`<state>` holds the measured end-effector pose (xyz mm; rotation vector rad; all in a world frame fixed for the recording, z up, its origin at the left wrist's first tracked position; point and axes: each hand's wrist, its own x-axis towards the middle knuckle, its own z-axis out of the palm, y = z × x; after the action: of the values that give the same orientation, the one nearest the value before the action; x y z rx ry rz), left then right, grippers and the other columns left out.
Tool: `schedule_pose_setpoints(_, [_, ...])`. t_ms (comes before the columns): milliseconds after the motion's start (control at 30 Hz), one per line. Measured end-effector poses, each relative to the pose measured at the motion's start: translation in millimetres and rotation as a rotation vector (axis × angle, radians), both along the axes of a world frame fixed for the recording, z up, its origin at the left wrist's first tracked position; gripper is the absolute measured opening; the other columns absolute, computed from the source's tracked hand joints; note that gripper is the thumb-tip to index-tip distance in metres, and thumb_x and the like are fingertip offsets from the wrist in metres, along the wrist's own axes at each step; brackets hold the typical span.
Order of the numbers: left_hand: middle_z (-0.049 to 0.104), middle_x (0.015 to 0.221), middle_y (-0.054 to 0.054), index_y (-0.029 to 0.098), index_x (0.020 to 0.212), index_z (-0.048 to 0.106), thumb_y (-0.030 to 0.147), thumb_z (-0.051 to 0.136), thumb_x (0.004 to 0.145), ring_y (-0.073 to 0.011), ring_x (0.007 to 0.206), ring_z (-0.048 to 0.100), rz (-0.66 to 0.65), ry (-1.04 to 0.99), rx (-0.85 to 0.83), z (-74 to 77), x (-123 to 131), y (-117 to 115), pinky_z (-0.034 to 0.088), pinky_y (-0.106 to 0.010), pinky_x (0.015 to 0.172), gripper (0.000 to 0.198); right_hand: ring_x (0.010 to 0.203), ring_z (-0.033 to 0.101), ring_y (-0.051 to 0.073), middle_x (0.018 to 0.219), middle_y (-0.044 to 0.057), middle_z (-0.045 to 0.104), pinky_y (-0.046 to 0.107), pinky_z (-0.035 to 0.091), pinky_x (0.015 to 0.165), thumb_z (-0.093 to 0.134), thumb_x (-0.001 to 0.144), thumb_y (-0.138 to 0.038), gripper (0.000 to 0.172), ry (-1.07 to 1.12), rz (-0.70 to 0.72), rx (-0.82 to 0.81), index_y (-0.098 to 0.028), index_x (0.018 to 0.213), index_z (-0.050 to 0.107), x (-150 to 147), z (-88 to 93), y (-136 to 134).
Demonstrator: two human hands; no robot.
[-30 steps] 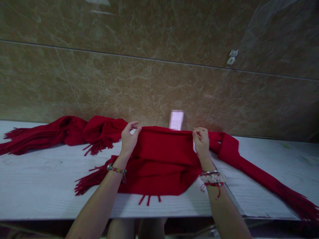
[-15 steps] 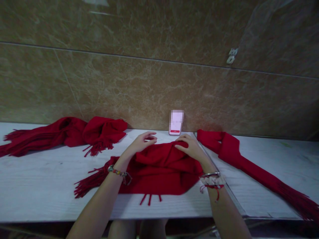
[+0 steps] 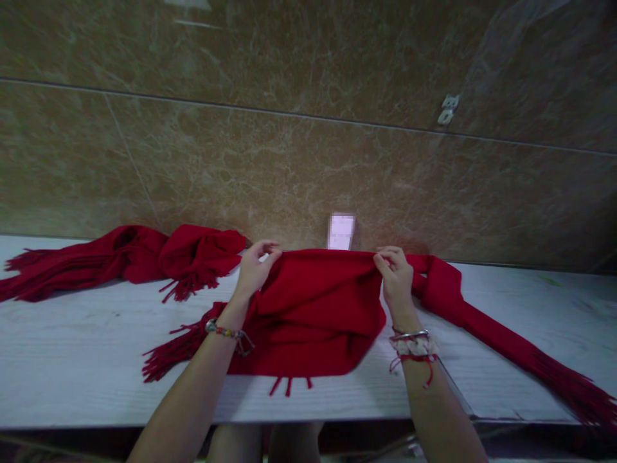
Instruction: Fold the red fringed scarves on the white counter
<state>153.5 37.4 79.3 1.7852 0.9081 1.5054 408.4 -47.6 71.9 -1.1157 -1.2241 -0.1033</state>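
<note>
A folded red scarf (image 3: 308,315) with tassels lies at the front middle of the white table (image 3: 72,360). My left hand (image 3: 255,267) pinches the scarf's far edge at its left corner. At the right corner my right hand (image 3: 398,276) pinches the same edge. Both hands lift that edge off the table, so the cloth hangs between them. Bracelets sit on both wrists.
A second red scarf (image 3: 120,257) lies bunched at the back left. A third red scarf (image 3: 486,321) stretches to the right edge. A phone (image 3: 341,233) leans against the brown marble wall (image 3: 289,128) behind the held scarf.
Half a second ago both hands lay on the scarf, pressing it down near its middle. Now they have moved apart and raised its far edge, as one second ago.
</note>
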Motion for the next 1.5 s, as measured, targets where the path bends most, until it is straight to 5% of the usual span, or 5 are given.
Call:
schedule_pose_setpoints(233, [0.059, 0.058, 0.000, 0.013, 0.091, 0.062, 0.047, 0.056, 0.069, -0.0129, 0.061, 0.055, -0.623, 0.237, -0.218, 6.7, -11.6, -6.9, 0.043, -0.026, 0.065, 0.040, 0.075, 0.056, 0.019, 0.064, 0.004, 0.055, 0.034, 0.044, 0.071, 0.044, 0.076, -0.059, 0.053, -0.199, 0.602, -0.333, -0.019, 0.043, 0.054, 8.1, 11.5, -13.3])
schedule_pose_setpoints(700, [0.068, 0.084, -0.004, 0.019, 0.096, 0.063, 0.024, 0.062, 0.065, -0.0183, 0.079, 0.062, -0.281, 0.607, -0.077, -17.8, 21.3, -12.1, 0.046, -0.030, 0.077, 0.032, 0.087, 0.056, 0.018, 0.091, 0.006, 0.058, 0.034, 0.043, 0.082, 0.061, 0.071, -0.022, 0.005, -0.554, 0.288, -0.465, -0.019, 0.071, 0.065, -20.2, -12.5, 2.8])
schedule_pose_setpoints(1067, [0.063, 0.076, -0.002, 0.016, 0.082, 0.060, 0.030, 0.059, 0.069, -0.0148, 0.074, 0.060, 0.323, -0.199, 0.157, 12.4, -16.7, -3.6, 0.046, -0.027, 0.073, 0.019, 0.079, 0.051, 0.018, 0.080, 0.004, 0.051, 0.033, 0.042, 0.074, 0.054, 0.075, -0.037, 0.020, -0.006, -0.112, 0.071, -0.020, 0.066, 0.059, -5.5, 8.1, -9.4])
schedule_pose_setpoints(1300, [0.066, 0.083, -0.007, 0.013, 0.097, 0.056, 0.031, 0.058, 0.069, -0.0180, 0.082, 0.061, -0.048, 0.032, -0.138, -16.6, 1.8, 14.4, 0.046, -0.031, 0.075, 0.034, 0.078, 0.054, 0.016, 0.081, 0.004, 0.057, 0.032, 0.043, 0.075, 0.049, 0.077, -0.051, 0.044, -0.355, 0.604, -0.423, -0.020, 0.049, 0.064, -16.1, 13.4, -17.0])
schedule_pose_setpoints(1500, [0.065, 0.103, -0.008, 0.017, 0.111, 0.052, 0.024, 0.060, 0.067, -0.0188, 0.098, 0.059, -0.403, 0.367, -0.074, -35.8, 29.9, -3.3, 0.041, -0.033, 0.088, 0.045, 0.070, 0.054, 0.014, 0.072, 0.003, 0.056, 0.030, 0.043, 0.071, 0.049, 0.078, -0.045, 0.040, -0.309, 0.415, -0.411, -0.020, 0.051, 0.064, -12.9, 9.2, -10.6])
